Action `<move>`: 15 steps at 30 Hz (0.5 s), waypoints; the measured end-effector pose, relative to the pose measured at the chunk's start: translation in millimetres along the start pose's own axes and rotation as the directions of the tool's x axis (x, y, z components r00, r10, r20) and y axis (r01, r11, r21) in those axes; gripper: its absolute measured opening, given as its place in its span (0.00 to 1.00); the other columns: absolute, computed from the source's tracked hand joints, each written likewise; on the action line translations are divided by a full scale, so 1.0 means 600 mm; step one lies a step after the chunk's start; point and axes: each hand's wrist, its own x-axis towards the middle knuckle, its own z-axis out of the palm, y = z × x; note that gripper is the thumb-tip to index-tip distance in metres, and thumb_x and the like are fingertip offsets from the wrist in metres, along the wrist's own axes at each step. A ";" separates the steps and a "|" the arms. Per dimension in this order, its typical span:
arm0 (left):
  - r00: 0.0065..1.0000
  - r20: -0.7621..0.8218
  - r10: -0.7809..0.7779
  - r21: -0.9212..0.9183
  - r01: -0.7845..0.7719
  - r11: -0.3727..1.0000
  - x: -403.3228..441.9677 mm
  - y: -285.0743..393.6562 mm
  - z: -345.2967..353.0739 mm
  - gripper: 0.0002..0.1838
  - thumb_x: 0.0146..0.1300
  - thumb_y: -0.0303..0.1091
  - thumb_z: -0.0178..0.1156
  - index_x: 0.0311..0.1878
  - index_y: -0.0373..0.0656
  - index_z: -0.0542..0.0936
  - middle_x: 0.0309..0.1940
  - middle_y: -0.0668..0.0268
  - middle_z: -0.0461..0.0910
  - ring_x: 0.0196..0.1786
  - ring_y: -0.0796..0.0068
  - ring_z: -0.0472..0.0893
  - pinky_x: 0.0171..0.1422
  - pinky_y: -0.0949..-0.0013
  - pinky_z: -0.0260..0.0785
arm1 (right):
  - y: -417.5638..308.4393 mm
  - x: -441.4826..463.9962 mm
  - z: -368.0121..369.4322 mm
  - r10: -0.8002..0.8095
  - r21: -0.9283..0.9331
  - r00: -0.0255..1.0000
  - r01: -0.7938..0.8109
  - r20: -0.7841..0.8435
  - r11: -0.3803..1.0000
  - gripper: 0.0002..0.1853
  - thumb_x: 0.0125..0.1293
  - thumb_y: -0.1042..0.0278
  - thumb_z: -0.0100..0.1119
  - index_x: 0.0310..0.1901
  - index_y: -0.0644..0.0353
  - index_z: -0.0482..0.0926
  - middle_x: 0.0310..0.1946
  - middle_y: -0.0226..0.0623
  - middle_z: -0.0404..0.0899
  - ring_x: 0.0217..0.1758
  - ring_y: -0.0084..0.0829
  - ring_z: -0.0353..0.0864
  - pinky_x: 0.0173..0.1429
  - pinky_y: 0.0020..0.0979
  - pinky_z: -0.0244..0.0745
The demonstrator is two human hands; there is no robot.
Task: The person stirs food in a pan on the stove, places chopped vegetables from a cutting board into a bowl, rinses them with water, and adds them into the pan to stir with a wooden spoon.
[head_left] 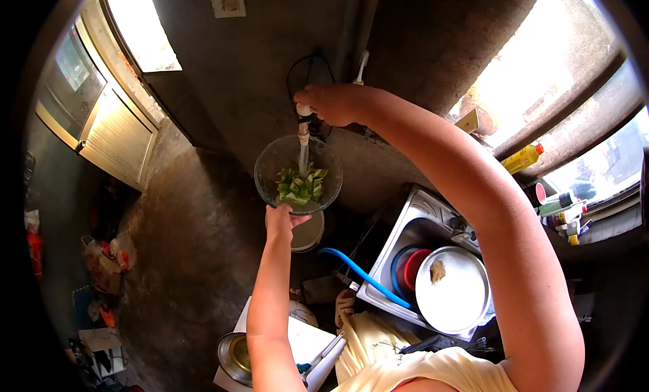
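A clear glass bowl (pixel 266 163) with chopped green leaves (pixel 301 185) and some water in it is held under a tap (pixel 303 131). Water runs from the spout onto the leaves. My left hand (pixel 282 222) grips the near rim of the bowl, thumb and fingers around its edge. At the top of the tap, my right hand (pixel 331 105) has its fingers closed around the whitish tap handle (pixel 305 110). A pale bucket (pixel 308 234) stands below the bowl, partly hidden by it.
To the right is a steel sink (pixel 418 213) with a large round lid (pixel 466 294), a red basin (pixel 411 270) and a blue hose (pixel 362 274). A white tabletop (pixel 304 345) with a metal pot (pixel 233 358) is near my left arm. Bottles line the right windowsill.
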 end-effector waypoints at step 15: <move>0.998 0.013 -0.058 -0.022 0.058 0.998 -0.002 0.005 -0.015 0.24 0.50 0.17 0.41 0.54 0.29 0.59 0.47 0.41 0.71 0.39 0.45 0.80 0.34 0.56 0.84 | 0.005 -0.018 0.004 -0.283 -0.357 0.955 0.235 -0.090 0.904 0.27 0.68 0.57 0.47 0.67 0.55 0.57 0.66 0.32 0.58 0.61 0.38 0.67 0.59 0.40 0.68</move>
